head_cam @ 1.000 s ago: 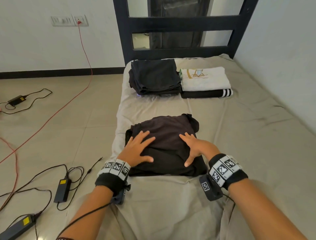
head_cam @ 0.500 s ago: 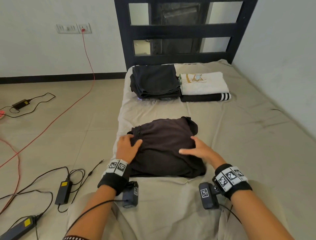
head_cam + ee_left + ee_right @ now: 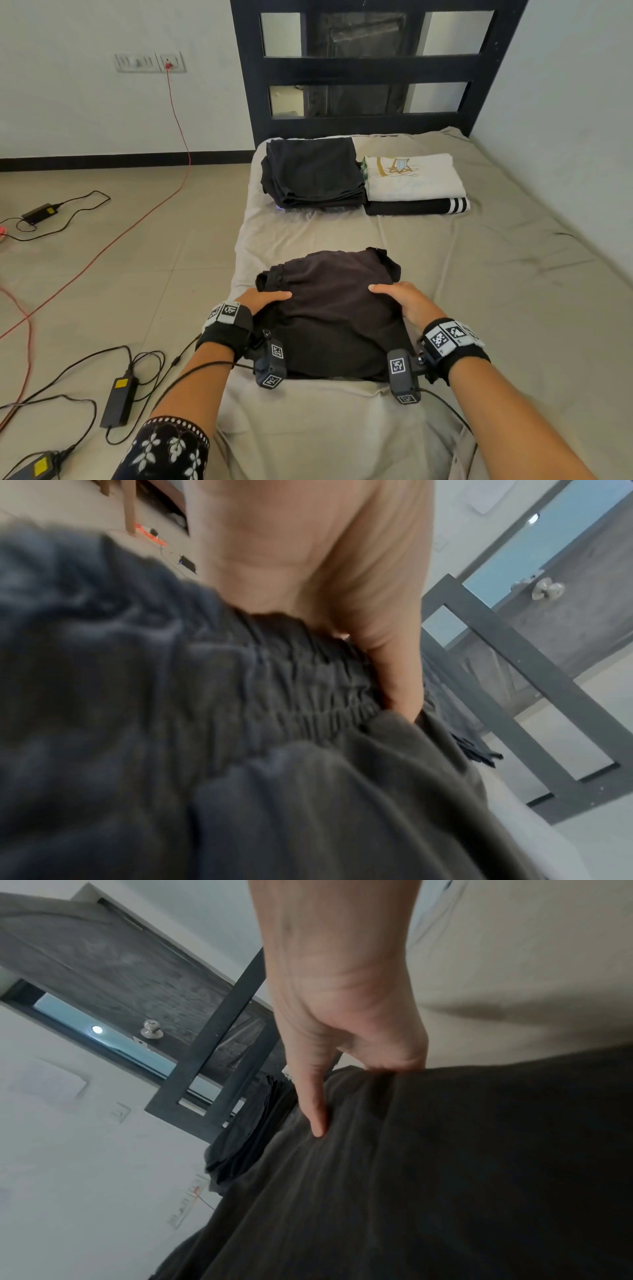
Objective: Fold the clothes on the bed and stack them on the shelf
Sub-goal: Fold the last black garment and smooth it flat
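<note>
a folded dark garment [image 3: 329, 315] is seen lying on the near part of the bed [image 3: 496, 291], close to the bed's left edge, on the beige sheet. it is gripped at both sides: the left hand [image 3: 262, 299] is set at its left edge with the thumb laid across the top of the cloth and the fingers tucked out of sight beneath the fold, and the right hand [image 3: 402, 301] is set at its right edge in the same way, thumb on top, fingers curled under. in the left wrist view the gathered elastic waistband of the garment [image 3: 291, 685] is shown bunched against the palm of the left hand [image 3: 308, 569], with the fingers hidden behind the cloth. in the right wrist view the thumb of the right hand [image 3: 342, 1001] is pressed flat onto the dark fabric [image 3: 428, 1164], and the other fingers are buried under its edge. at the far end of the bed, against the dark headboard [image 3: 366, 68], a stack of folded black clothes [image 3: 313, 173] is placed on the left, and just beside it on the right a folded white shirt [image 3: 412, 178] with a printed design is laid on top of a black garment with white stripes [image 3: 416, 207]. on the tiled floor [image 3: 120, 240] to the left, power adapters [image 3: 118, 397] and a red cable [image 3: 178, 113] are seen.
</note>
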Demonstrator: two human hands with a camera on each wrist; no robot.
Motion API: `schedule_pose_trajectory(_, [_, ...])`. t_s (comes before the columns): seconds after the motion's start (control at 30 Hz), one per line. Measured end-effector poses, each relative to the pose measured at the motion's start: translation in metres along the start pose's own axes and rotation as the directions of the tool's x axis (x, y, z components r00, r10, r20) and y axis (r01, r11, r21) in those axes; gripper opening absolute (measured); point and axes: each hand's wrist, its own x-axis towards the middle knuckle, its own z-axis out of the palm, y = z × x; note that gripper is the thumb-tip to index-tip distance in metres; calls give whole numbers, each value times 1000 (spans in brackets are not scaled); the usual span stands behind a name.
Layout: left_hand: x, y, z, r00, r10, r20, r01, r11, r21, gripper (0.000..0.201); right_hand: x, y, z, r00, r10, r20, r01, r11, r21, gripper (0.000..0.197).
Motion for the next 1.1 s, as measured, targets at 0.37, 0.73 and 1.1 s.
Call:
schedule_pose_trajectory(0.37, [-31,26,-11,961,260,-94,-261,965,6,34,-31,-38,-11,987,-48,155,33,995,93,36])
schedule_pose_trajectory(0.73, [-46,21,-46,581,799,-155,-785,600,154,25,-84,-53,-37,856,-516,33,507,851,140,33])
schedule_pose_trajectory(1.1, [-45,-59,-22,876,257,-409,-217,966,140,18,-74,39,-25,878,-468,-104,282,679,-678,23])
